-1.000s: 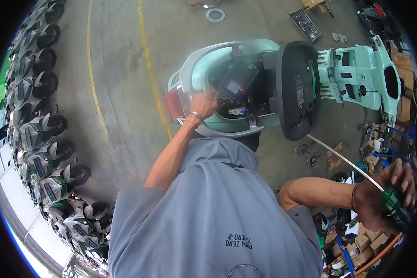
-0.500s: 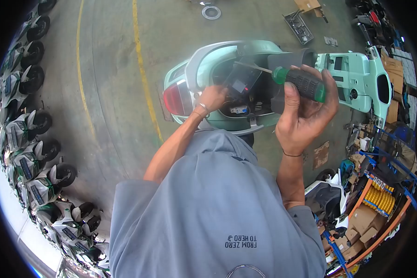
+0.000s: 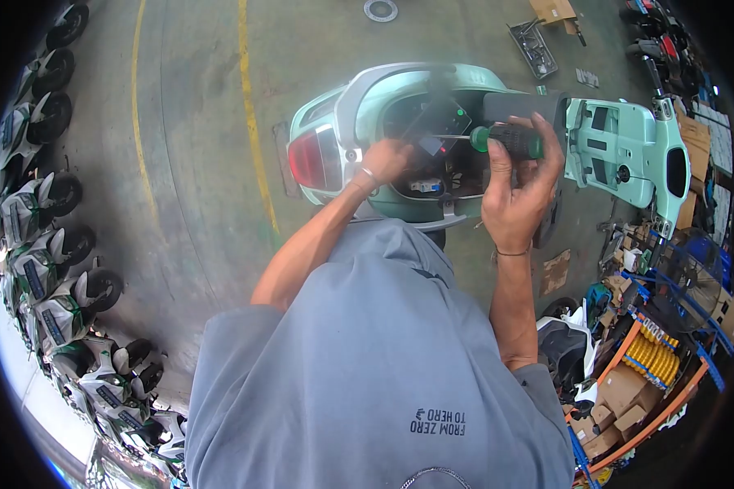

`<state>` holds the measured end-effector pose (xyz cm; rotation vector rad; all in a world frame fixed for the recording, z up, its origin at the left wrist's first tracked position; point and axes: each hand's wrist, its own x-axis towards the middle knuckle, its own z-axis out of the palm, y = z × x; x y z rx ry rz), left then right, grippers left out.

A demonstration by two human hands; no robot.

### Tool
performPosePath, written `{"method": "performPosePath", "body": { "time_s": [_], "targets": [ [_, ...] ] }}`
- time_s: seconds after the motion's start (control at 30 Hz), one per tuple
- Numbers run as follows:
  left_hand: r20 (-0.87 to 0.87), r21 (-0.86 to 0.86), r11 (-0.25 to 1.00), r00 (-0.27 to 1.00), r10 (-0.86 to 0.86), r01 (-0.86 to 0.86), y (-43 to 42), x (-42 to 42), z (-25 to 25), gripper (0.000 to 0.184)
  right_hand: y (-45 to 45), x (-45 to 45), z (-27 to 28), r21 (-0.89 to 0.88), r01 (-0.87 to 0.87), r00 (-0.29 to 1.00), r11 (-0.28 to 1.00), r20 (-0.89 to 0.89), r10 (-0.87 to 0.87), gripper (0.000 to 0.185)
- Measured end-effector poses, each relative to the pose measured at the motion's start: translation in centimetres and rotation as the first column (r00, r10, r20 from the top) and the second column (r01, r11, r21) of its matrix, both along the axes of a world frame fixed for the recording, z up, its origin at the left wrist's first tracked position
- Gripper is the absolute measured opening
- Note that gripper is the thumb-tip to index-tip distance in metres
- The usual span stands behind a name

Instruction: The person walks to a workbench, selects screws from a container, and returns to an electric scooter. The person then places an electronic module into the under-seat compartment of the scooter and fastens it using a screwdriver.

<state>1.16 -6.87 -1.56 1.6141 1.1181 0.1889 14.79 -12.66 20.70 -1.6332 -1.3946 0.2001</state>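
Observation:
In the head view, my right hand [image 3: 520,200] grips a screwdriver [image 3: 506,139] by its green and black handle. The shaft lies almost level and reaches left over the open body of a mint-green scooter [image 3: 485,79]. My left hand [image 3: 389,161] is closed at the near left edge of the opening, close to the shaft's tip; its fingertips are hidden, and what they hold cannot be made out. A dark, flat box-like part [image 3: 448,116] stands tilted in the opening just beyond the shaft. Below it, a small white and blue part [image 3: 425,187] sits inside the body.
The scooter's red tail light [image 3: 311,159] faces left, its front panel [image 3: 610,151] right. A metal tray of tools [image 3: 532,49] and a ring-shaped part [image 3: 381,10] lie on the floor. Parked scooters [image 3: 61,314] line the left; an orange-framed rack [image 3: 640,375] with boxes stands right.
My right hand has moved slightly left and down, bringing the screwdriver over the opening with its shaft now level. My left hand has shifted slightly right and up. The view has shifted a little.

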Motion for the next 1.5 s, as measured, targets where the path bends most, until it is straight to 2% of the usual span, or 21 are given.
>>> {"method": "performPosePath", "body": {
  "time_s": [0.17, 0.43, 0.87, 0.93, 1.07, 1.23, 1.37, 1.43, 1.5],
  "targets": [
    [-0.038, -0.071, 0.997, 0.999, 0.001, -0.003, 0.2, 0.4, 0.2, 0.041, 0.1, 0.3, -0.2, -0.030, 0.036, 0.999, 0.999, 0.038, -0.035, 0.052],
    [-0.010, -0.061, 0.998, 1.000, 0.015, -0.015, 0.2, 0.3, 0.2, 0.040, 0.0, 0.3, -0.7, -0.011, 0.022, 1.000, 1.000, -0.020, -0.022, 0.049],
    [-0.031, -0.051, 0.998, 0.999, 0.020, -0.021, 0.1, 0.2, 0.5, 0.040, 0.0, 0.4, -0.9, -0.005, 0.024, 1.000, 1.000, -0.014, -0.024, 0.049],
    [-0.030, -0.055, 0.998, 0.999, 0.011, -0.012, 0.2, 0.2, 0.9, 0.040, 0.0, 0.6, -0.9, -0.024, 0.028, 0.997, 0.999, 0.066, -0.027, 0.051],
    [-0.027, -0.081, 0.997, 1.000, 0.016, -0.018, 0.1, 0.3, 1.2, 0.039, -0.1, 1.0, -0.7, -0.067, 0.016, 0.995, 0.998, 0.095, -0.010, 0.049],
    [-0.003, -0.010, 1.000, 1.000, 0.017, -0.017, 0.1, 0.3, 0.1, 0.040, 0.0, 1.5, -0.2, -0.126, -0.121, 0.989, 0.985, 0.073, 0.131, 0.047],
    [-0.010, 0.021, 1.000, 1.000, 0.000, 0.000, 0.1, 0.4, -0.1, 0.040, 0.4, 1.6, 0.1, -0.149, -0.124, 0.990, 0.981, 0.042, 0.132, 0.047],
    [-0.019, 0.009, 1.000, 1.000, 0.002, -0.002, 0.1, 0.4, -0.1, 0.040, 0.7, 1.5, 0.2, -0.144, -0.083, 0.995, 0.986, -0.070, 0.074, 0.043],
    [-0.026, -0.001, 1.000, 1.000, 0.004, -0.004, 0.2, 0.3, 0.1, 0.040, 1.0, 1.5, 0.6, -0.165, -0.101, 0.992, 0.981, -0.087, 0.088, 0.042]
  ]
}}
